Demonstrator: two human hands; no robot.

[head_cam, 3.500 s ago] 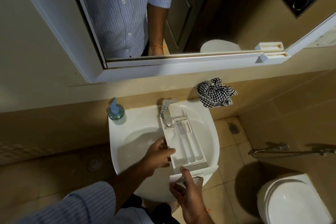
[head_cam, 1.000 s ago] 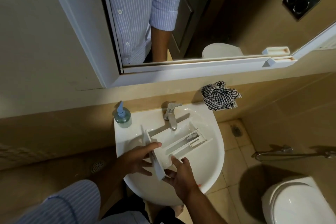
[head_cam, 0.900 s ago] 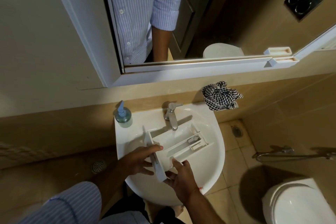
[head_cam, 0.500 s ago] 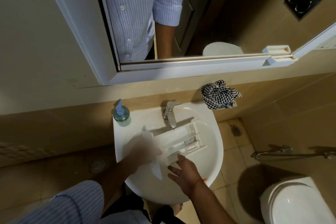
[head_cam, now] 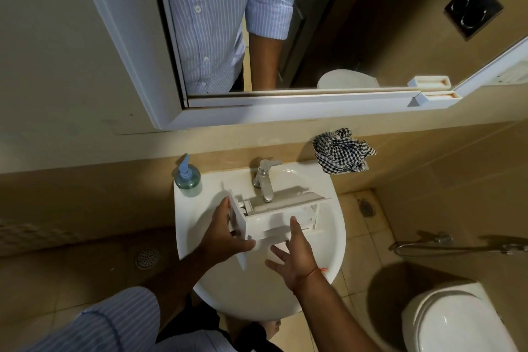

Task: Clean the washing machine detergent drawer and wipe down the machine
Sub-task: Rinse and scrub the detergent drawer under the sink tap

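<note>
Beige bathroom tile surrounds a white sink (head_cam: 328, 240), and everything here sits in relation to it. Over its bowl is the drawer (head_cam: 281, 218) — white plastic, tipped on its side under the tap (head_cam: 264, 180), with its front panel at the sink's left and standing on edge. Its long body reaches across toward the sink's right rim.

Left hand (head_cam: 225, 236): curled round the front panel, thumb on the near side and fingers behind, gripping it. Right hand (head_cam: 294, 254): fingers straight and spread, the tips of 1 or 2 touching the drawer's near wall — it grips nothing. A thin orange thread circles that wrist.

On the sink's back left corner stands a soap pump (head_cam: 187, 178) with bluish liquid. Just past the back right corner, on the ledge, lies a crumpled black-and-white checked cloth (head_cam: 341, 153). Above the sink hangs a white-framed mirror (head_cam: 285, 111) reflecting a striped shirt. Right of the sink, low down, a toilet (head_cam: 454, 320) shows; a spray hose (head_cam: 457, 247) hangs on the wall between them. Left of the sink, a floor drain (head_cam: 147, 257).
</note>
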